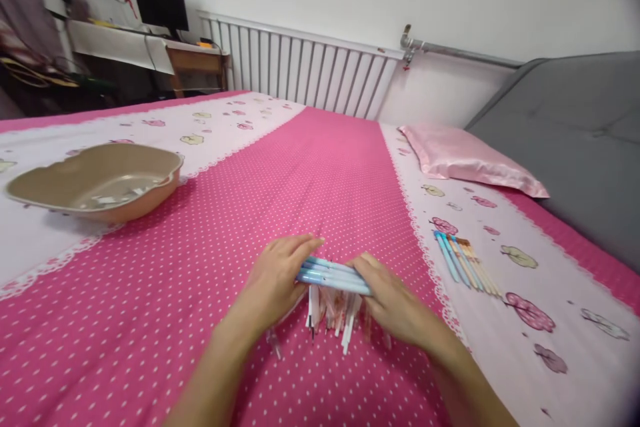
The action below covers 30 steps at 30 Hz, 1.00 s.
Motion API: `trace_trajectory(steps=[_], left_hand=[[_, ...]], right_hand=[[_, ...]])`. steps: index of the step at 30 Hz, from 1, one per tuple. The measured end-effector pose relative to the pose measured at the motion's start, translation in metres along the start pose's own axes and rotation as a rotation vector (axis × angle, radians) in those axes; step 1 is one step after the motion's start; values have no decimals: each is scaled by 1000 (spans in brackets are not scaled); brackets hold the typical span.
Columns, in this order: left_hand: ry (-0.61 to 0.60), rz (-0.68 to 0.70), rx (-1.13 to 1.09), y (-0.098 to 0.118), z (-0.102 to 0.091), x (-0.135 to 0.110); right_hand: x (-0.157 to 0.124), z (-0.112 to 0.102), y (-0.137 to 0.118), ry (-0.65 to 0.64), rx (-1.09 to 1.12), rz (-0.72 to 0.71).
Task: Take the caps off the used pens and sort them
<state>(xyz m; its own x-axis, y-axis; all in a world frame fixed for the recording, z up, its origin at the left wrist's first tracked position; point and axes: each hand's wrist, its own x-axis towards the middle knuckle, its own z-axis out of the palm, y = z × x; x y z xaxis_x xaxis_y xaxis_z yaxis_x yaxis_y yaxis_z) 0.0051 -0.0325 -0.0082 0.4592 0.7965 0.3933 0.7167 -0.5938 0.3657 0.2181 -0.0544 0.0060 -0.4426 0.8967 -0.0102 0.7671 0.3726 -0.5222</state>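
Note:
My left hand (274, 280) and my right hand (395, 300) hold a small bundle of light-blue pens (333, 275) between them, one hand closed on each end, just above the pink polka-dot bedspread (280, 167). Under the bundle lies a loose pile of white pens or refills (330, 317) on the bedspread. To the right, apart from my hands, a row of several blue and tan pens (467, 261) rests on the white floral strip of the spread.
A tan heart-shaped basin (65, 180) with bits of paper inside sits at the left. A pink satin pillow (470, 160) and grey headboard (575, 140) are at the right. A white radiator (300, 70) and a desk with monitor (160, 3) stand behind.

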Motion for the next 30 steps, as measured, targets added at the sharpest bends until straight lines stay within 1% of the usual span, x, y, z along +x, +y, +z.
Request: trace_trajectory(steps=[3, 5, 8, 11, 13, 16, 20, 22, 24, 25, 27, 29, 30], left_hand=[[-118, -1, 44, 7, -1, 1], [-151, -27, 66, 9, -1, 1], [-164, -44, 70, 7, 0, 0], [-171, -97, 68, -2, 2, -3], [-202, -137, 63, -9, 2, -4], [-226, -170, 30, -14, 1, -5], [-176, -150, -47, -11, 0, -5], [-128, -129, -128, -8, -1, -4], [-54, -139, -279, -1, -1, -3], [-19, -151, -391, 3, -2, -2], [40, -180, -685, 15, -2, 0], [76, -234, -1012, 26, -2, 1], [98, -286, -1147, 31, -3, 2]], right_hand=[[-5, -2, -9, 3, -31, 3], [-7, -4, -11, 3, -67, 15], [-9, -9, -10, -15, -108, 24], [-11, -17, -5, -34, -115, 48], [-14, -23, 0, -36, -103, 62], [-17, -31, 6, -19, -63, 47], [-15, -35, 10, 43, 46, 42], [-11, -33, 6, 62, 186, 81], [-6, -28, -3, 66, 426, 140], [-3, -25, -10, 64, 585, 172], [3, -15, -26, 31, 959, 236], [7, -5, -43, -63, 1306, 300], [9, 0, -51, -101, 1427, 329]])
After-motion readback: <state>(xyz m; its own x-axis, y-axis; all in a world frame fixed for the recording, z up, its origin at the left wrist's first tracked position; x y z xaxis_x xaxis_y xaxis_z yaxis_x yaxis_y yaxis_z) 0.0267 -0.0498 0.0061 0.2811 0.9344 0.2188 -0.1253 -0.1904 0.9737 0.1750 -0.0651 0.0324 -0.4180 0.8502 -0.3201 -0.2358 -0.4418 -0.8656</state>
